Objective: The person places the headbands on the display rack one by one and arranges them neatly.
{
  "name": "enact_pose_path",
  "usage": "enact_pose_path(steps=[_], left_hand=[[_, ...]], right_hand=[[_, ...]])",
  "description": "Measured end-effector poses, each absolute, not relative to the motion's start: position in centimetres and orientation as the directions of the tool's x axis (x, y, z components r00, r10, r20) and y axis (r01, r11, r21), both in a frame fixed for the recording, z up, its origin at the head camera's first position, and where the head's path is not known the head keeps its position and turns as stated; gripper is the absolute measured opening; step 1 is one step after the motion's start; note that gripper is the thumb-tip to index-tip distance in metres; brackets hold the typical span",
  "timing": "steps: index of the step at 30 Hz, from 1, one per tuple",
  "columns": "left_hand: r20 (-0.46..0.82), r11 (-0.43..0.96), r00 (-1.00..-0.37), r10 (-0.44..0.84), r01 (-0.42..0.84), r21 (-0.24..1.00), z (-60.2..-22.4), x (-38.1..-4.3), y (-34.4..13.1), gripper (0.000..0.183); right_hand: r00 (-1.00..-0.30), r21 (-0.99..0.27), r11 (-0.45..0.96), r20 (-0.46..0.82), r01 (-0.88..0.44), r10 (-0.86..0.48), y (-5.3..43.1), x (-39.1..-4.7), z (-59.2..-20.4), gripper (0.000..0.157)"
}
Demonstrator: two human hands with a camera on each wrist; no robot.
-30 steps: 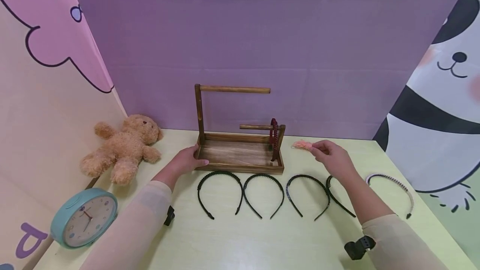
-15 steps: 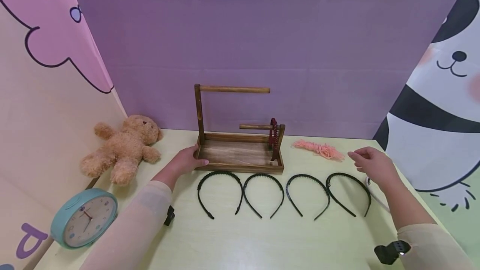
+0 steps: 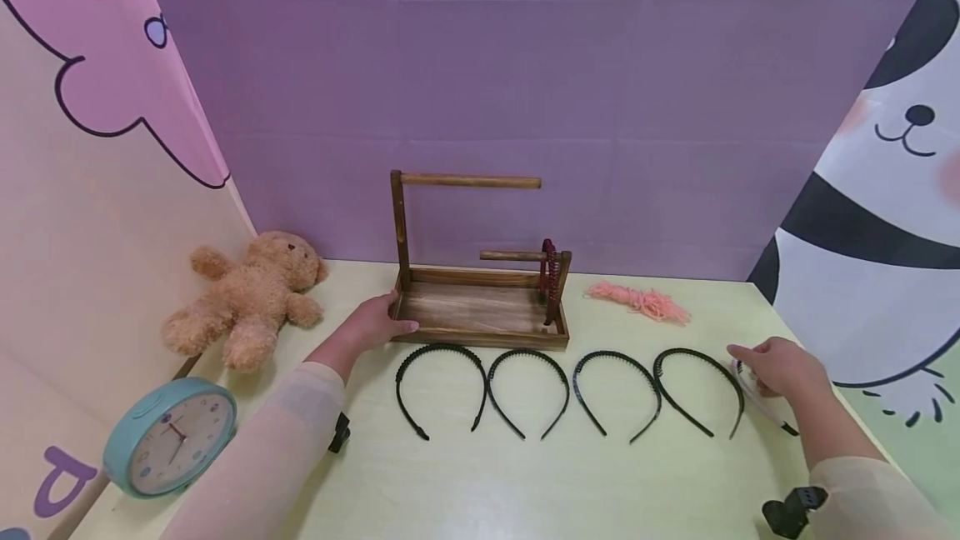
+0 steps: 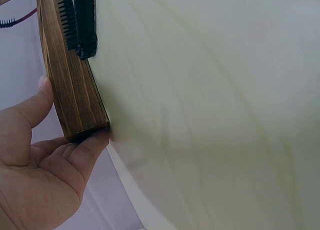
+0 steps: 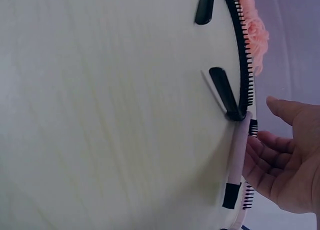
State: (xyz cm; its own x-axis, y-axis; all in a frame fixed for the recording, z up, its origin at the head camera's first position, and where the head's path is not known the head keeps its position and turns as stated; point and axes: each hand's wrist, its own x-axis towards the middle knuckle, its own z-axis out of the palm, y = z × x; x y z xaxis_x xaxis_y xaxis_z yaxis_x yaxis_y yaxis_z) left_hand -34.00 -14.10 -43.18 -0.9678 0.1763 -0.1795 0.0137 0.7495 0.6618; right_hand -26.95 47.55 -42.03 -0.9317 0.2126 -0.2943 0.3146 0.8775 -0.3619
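Observation:
My left hand (image 3: 367,327) grips the left end of a brown wooden rack (image 3: 480,341), thumb on the front wall. In the left wrist view its fingers curl round the rack's end (image 4: 75,95). The rack has a tray base, a high bar and a lower peg; a dark red headband (image 3: 551,273) hangs on the lower peg. My right hand (image 3: 783,369) is at a pale headband (image 3: 772,417) at the right end of the row, covering part of it. In the right wrist view its thumb stands apart, and its fingers are against the pale headband (image 5: 238,155), not pinching it.
Several black toothed headbands, among them one at the left (image 3: 442,347) and one beside the pale one (image 3: 699,352), lie in a row before the rack. Pink yarn (image 3: 641,302) lies behind them. A teddy bear (image 3: 255,298) and a teal clock (image 3: 172,437) stand left.
My right hand has let go of the pink yarn, leaving it on the table, and moved right and nearer to the pale headband. The left hand has stayed on the rack.

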Motion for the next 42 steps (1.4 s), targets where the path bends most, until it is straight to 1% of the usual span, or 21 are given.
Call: enact_pose_path(steps=[5,8,16,21,25,30,32,36,42], left_hand=[[-0.175,0.750,-0.968,0.180,0.019,0.662,-43.1,-33.8,-14.0,0.085],[-0.176,0.746,-0.967,0.186,0.022,0.665,-43.1,-33.7,-14.0,0.085],[-0.170,0.754,-0.968,0.182,0.026,0.657,-43.2,-33.6,-13.9,0.083],[-0.171,0.753,-0.969,0.178,0.022,0.658,-43.3,-33.7,-13.9,0.082],[-0.169,0.748,-0.970,0.177,0.020,0.663,-43.4,-33.8,-14.0,0.082],[-0.164,0.744,-0.971,0.175,0.022,0.667,-43.4,-33.9,-14.1,0.082],[-0.161,0.744,-0.971,0.177,0.025,0.667,-43.4,-33.9,-14.1,0.082],[-0.160,0.745,-0.971,0.177,0.026,0.667,-43.3,-33.9,-14.1,0.082],[-0.160,0.751,-0.971,0.177,0.029,0.660,-43.3,-33.8,-14.1,0.082]], right_hand=[[-0.905,-0.378,0.857,-0.374,0.350,0.205,48.1,-26.9,-43.3,0.068],[-0.909,-0.363,0.872,-0.371,0.328,0.187,47.9,-26.7,-43.5,0.063],[-0.930,-0.360,0.891,-0.335,0.276,0.153,46.8,-26.5,-43.1,0.040],[-0.933,-0.323,0.909,-0.327,0.261,0.152,46.8,-26.5,-42.8,0.038],[-0.947,-0.301,0.928,-0.293,0.221,0.131,46.8,-26.6,-42.3,0.036],[-0.959,-0.275,0.939,-0.249,0.206,0.138,46.8,-26.9,-41.2,0.040],[-0.967,-0.285,0.938,-0.214,0.200,0.141,46.6,-27.0,-40.7,0.041],[-0.985,-0.316,0.936,-0.121,0.154,0.121,45.7,-27.1,-39.6,0.037],[-0.996,-0.372,0.924,-0.018,0.088,0.087,42.5,-26.9,-37.0,0.040]])
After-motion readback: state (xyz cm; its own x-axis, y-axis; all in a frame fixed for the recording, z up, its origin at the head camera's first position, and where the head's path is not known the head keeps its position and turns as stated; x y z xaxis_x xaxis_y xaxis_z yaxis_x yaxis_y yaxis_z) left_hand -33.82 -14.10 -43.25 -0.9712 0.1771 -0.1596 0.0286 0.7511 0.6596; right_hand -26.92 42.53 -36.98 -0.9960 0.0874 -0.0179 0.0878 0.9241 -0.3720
